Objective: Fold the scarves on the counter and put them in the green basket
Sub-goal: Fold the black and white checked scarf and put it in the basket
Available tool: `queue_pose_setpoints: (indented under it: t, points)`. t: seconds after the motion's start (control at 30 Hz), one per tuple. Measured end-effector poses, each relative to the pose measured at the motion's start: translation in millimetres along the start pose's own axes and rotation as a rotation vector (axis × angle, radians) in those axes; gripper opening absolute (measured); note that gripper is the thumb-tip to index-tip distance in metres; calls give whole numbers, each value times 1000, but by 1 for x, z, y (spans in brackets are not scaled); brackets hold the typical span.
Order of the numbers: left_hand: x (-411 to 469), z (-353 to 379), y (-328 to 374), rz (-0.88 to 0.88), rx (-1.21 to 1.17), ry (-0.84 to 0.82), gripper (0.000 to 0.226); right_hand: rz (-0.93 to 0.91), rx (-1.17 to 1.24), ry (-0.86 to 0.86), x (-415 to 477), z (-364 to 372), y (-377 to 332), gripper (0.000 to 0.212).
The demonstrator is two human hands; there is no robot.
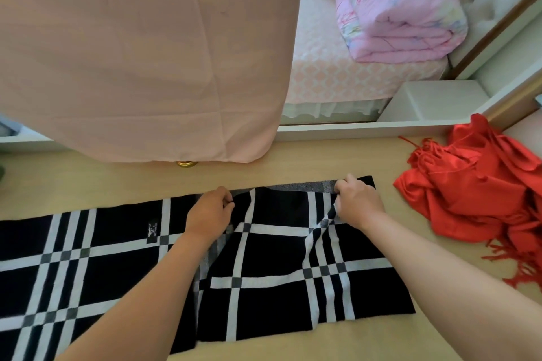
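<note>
A black scarf with white and grey check lines (pixel 275 261) lies flat across the pale wooden counter (pixel 410 331), running off the left edge of view. Its right end is doubled over onto itself. My left hand (pixel 209 214) pinches the far edge of the folded layer near the middle. My right hand (pixel 356 199) pinches the same far edge near the right corner. A crumpled red scarf with fringe (pixel 481 193) sits on the counter at the right. No green basket shows in the head view.
A pink cloth (pixel 140 50) hangs down over the counter's back edge at the left, with a brass knob (pixel 186 164) under it. A mirror behind the counter shows a bed with a folded pink quilt (pixel 396 6).
</note>
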State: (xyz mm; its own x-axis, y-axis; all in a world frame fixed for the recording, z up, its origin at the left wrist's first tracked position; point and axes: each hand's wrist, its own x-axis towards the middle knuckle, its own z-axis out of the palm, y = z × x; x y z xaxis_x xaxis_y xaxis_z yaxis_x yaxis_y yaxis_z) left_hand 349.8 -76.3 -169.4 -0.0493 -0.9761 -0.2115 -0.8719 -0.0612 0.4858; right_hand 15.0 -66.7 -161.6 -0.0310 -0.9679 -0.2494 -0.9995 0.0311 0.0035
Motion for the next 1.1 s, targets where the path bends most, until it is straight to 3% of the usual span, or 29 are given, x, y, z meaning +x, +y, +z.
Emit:
queue_pose_setpoints:
  t: [0.13,0.23,0.33,0.43,0.57,0.73,0.8,0.9,1.0,1.1]
  points:
    - [9,1,2,-28,37,-61,14,61,-81,-102,-2,-7,-6,36]
    - [9,2,4,0,57,25,11,84,-68,-135,1,-9,-4,38]
    - [0,-7,6,-78,-186,199,7,85,38,-8,3,-10,0,28]
    - [-1,-21,4,-240,-397,257,7,71,225,57,11,-14,-5,16]
    - [8,-20,-10,-320,-235,207,7,57,309,55,27,-9,-19,14]
    - [16,-8,-27,-232,117,163,23,15,137,116,34,8,-21,39]
    - [13,-5,-26,-177,152,242,32,-19,76,193,26,12,-25,54]
    - [-11,4,-22,56,225,357,30,-163,91,246,-2,17,-49,51]
    - [-47,19,-19,291,383,252,35,-304,182,148,-38,31,-82,49]
    - [-89,36,-34,299,441,109,55,-364,97,9,-72,55,-103,60]
